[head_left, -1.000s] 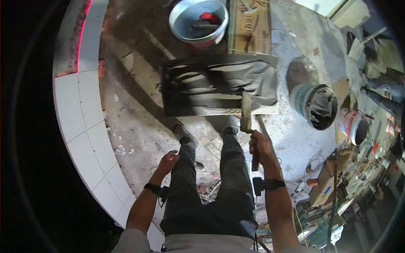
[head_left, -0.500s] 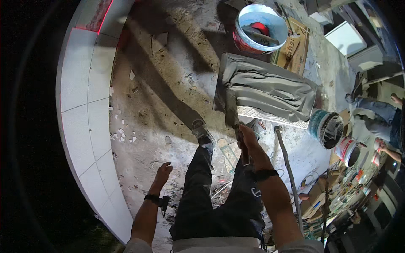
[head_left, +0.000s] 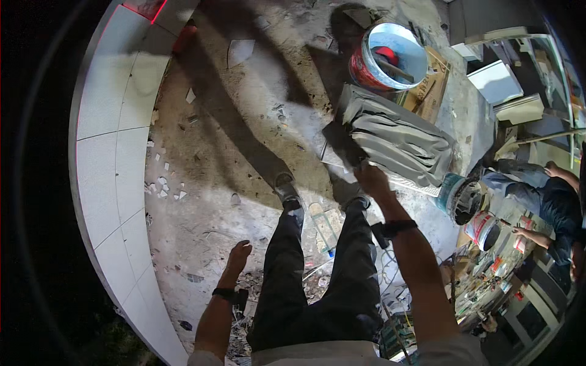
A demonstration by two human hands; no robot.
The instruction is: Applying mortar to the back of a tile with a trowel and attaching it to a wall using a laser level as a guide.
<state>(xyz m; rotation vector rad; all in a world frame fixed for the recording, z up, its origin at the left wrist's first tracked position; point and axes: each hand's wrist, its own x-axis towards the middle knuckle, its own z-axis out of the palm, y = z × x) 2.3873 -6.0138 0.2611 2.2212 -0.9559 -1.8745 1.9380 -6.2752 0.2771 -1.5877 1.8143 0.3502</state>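
Note:
My right hand (head_left: 370,179) is shut on the handle of a trowel (head_left: 343,144). Its dark blade lies at the near left edge of a large tile (head_left: 400,141) coated in ridged grey mortar. Beyond the tile stands a red and blue bucket (head_left: 390,56) with a tool inside it. My left hand (head_left: 238,252) hangs beside my left leg, fingers loose and holding nothing. Both wrists carry black bands. My dark trouser legs and shoes (head_left: 287,186) stand on the dusty concrete floor.
A curved wall of white tiles (head_left: 110,158) runs down the left. Tile shards (head_left: 163,186) litter the floor near it. At the right another person (head_left: 537,186) bends over, next to two small buckets (head_left: 462,196) and scattered tools and packs.
The view has swung, so the mortared tile and bucket now sit further right. My right hand has carried the trowel to the tile's left edge. My left hand has dropped lower beside my leg.

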